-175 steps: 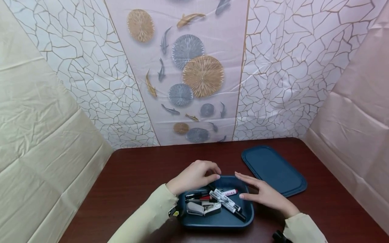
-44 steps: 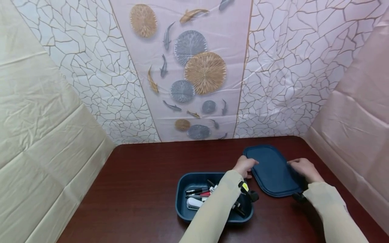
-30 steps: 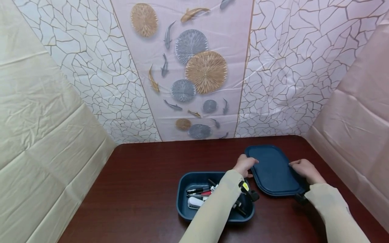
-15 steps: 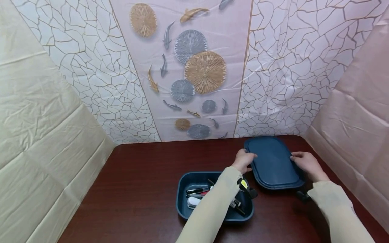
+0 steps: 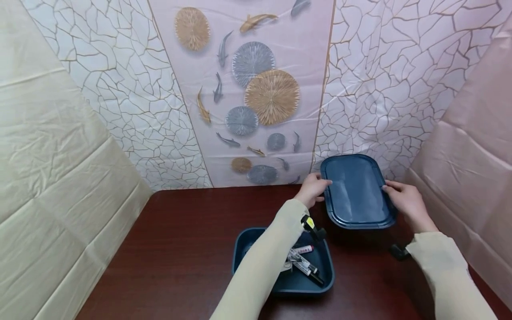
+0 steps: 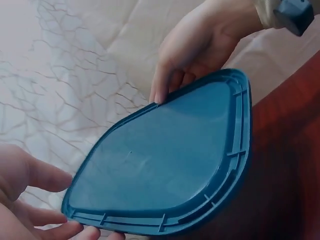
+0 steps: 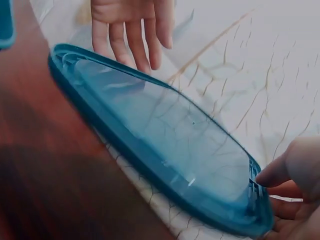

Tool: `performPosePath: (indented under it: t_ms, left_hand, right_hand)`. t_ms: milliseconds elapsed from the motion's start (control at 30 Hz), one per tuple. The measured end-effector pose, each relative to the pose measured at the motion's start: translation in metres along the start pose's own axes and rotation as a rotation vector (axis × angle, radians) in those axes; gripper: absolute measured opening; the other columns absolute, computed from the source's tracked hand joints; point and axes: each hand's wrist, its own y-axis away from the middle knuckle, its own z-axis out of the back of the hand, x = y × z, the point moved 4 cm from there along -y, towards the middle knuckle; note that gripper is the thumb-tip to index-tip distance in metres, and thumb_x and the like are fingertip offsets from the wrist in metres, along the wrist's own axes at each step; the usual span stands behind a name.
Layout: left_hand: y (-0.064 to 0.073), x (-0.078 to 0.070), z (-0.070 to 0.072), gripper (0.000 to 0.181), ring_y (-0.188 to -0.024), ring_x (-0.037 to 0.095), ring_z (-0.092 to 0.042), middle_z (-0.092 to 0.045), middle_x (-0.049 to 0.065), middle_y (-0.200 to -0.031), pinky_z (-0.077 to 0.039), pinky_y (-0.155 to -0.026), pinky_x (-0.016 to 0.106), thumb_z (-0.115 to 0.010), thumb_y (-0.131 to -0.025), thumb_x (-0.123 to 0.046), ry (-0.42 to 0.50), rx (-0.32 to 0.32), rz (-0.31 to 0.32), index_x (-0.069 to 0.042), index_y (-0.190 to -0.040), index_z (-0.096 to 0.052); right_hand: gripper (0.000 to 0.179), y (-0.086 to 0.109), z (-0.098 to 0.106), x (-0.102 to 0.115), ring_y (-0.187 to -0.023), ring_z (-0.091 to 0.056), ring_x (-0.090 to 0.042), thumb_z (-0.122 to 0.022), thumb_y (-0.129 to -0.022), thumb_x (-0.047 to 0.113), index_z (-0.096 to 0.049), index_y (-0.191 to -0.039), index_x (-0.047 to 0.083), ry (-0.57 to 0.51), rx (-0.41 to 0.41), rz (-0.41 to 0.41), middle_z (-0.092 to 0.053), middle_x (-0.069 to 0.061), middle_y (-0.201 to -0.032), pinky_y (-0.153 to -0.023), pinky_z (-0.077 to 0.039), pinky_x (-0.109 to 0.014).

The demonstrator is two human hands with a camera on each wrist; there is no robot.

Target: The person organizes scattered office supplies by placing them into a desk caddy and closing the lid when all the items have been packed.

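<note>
Both hands hold a dark blue plastic lid (image 5: 356, 191) above the right back of the table, tilted with its far edge up. My left hand (image 5: 312, 190) has its thumb at the lid's left edge and its fingers behind. On the opposite edge, my right hand (image 5: 408, 202) pinches the rim between thumb and fingers. The lid's ribbed rim (image 6: 162, 222) faces the left wrist camera. Nearer the person stands a matching blue box (image 5: 330, 271) with several markers (image 5: 302, 263) in it. The left sleeve (image 5: 260, 262) hides the box's left part.
The dark red-brown table (image 5: 180, 249) extends to the left of the box. A patterned cloth (image 5: 272, 98) hangs behind it, and plain pale cloths (image 5: 72, 178) flank both sides.
The lid has come up off the table and tipped toward the person, with both hands rising with it. The hands were over the box earlier. The box has stayed in place.
</note>
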Motion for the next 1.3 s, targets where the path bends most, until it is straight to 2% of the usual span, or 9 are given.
performPosePath:
  t_ms: [133,267,500,633,733,867,1000,1167,1300]
  left_hand:
    - [0.002,-0.012,0.008,0.056,-0.136,0.030,-0.047,-0.046,0.009,-0.152,-0.051,-0.096,0.050,-0.064,-0.100,-0.012,0.000,0.012,-0.015,-0.004,-0.151,-0.044]
    - [0.005,-0.021,0.012,0.055,-0.137,0.029,-0.047,-0.046,0.010,-0.151,-0.052,-0.095,0.049,-0.064,-0.100,-0.013,0.009,0.011,-0.028,-0.005,-0.150,-0.046]
    - [0.012,-0.046,0.021,0.053,-0.127,0.029,-0.055,-0.052,0.011,-0.145,-0.055,-0.091,0.046,-0.064,-0.100,-0.016,0.003,0.035,-0.101,-0.005,-0.149,-0.048]
    - [0.017,-0.062,0.028,0.055,-0.130,0.028,-0.052,-0.053,0.011,-0.143,-0.054,-0.091,0.048,-0.065,-0.099,-0.014,0.034,0.047,-0.161,-0.003,-0.149,-0.046]
    - [0.021,-0.069,0.034,0.054,-0.130,0.027,-0.052,-0.054,0.009,-0.141,-0.054,-0.091,0.048,-0.065,-0.099,-0.014,0.041,0.049,-0.186,-0.004,-0.150,-0.047]
    - [0.028,-0.073,0.043,0.052,-0.119,0.024,-0.059,-0.055,0.005,-0.141,-0.056,-0.088,0.046,-0.065,-0.100,-0.015,0.010,0.052,-0.208,-0.010,-0.149,-0.049]
    - [0.038,-0.074,0.054,0.052,-0.114,0.022,-0.062,-0.054,0.003,-0.144,-0.056,-0.088,0.044,-0.063,-0.101,-0.016,-0.005,0.070,-0.243,-0.012,-0.150,-0.049]
    - [0.051,-0.074,0.068,0.052,-0.119,0.023,-0.061,-0.053,0.003,-0.145,-0.053,-0.094,0.047,-0.063,-0.101,-0.017,-0.016,0.073,-0.297,-0.013,-0.151,-0.048]
    - [0.060,-0.071,0.080,0.051,-0.116,0.019,-0.060,-0.054,-0.001,-0.144,-0.055,-0.092,0.044,-0.062,-0.102,-0.018,-0.057,0.050,-0.341,-0.015,-0.151,-0.048]
  right_hand:
    - [0.056,0.002,0.006,0.013,-0.133,-0.042,-0.047,-0.041,-0.108,0.034,-0.043,-0.148,-0.004,-0.030,-0.049,0.007,-0.041,-0.032,-0.149,-0.083,-0.047,-0.029]
    - [0.059,0.006,0.010,0.023,-0.135,-0.041,-0.042,-0.044,-0.106,0.040,-0.043,-0.151,0.002,-0.087,-0.086,-0.017,-0.040,-0.027,-0.152,-0.074,-0.039,-0.015]
    - [0.062,0.013,0.020,0.038,-0.140,-0.039,-0.019,-0.054,-0.103,0.042,-0.043,-0.151,0.004,-0.224,-0.127,-0.036,-0.038,-0.017,-0.156,-0.082,-0.041,-0.007]
    - [0.063,0.015,0.024,0.047,-0.116,-0.052,-0.002,-0.057,-0.102,0.040,-0.044,-0.150,0.003,-0.279,-0.119,-0.021,-0.043,-0.012,-0.155,-0.075,-0.042,-0.005]
    - [0.064,0.018,0.025,0.054,-0.093,-0.053,0.007,-0.058,-0.101,0.040,-0.044,-0.151,0.003,-0.283,-0.109,-0.001,-0.045,-0.018,-0.153,-0.072,-0.045,-0.006]
    - [0.064,0.022,0.024,0.062,-0.086,-0.053,0.010,-0.059,-0.101,0.040,-0.044,-0.151,0.004,-0.273,-0.103,0.018,-0.042,-0.025,-0.152,-0.070,-0.047,-0.007]
    - [0.063,0.027,0.020,0.067,-0.097,-0.052,0.008,-0.060,-0.101,0.037,-0.043,-0.152,0.004,-0.281,-0.108,0.037,-0.042,-0.025,-0.152,-0.073,-0.045,-0.007]
    - [0.064,0.034,0.012,0.073,-0.095,-0.052,0.004,-0.061,-0.101,0.037,-0.041,-0.153,0.004,-0.259,-0.099,0.074,-0.054,-0.015,-0.136,-0.073,-0.045,-0.009]
    - [0.066,0.039,0.005,0.078,-0.087,-0.054,0.004,-0.062,-0.101,0.037,-0.040,-0.153,0.003,-0.252,-0.069,0.103,-0.058,0.003,-0.118,-0.072,-0.046,-0.010]
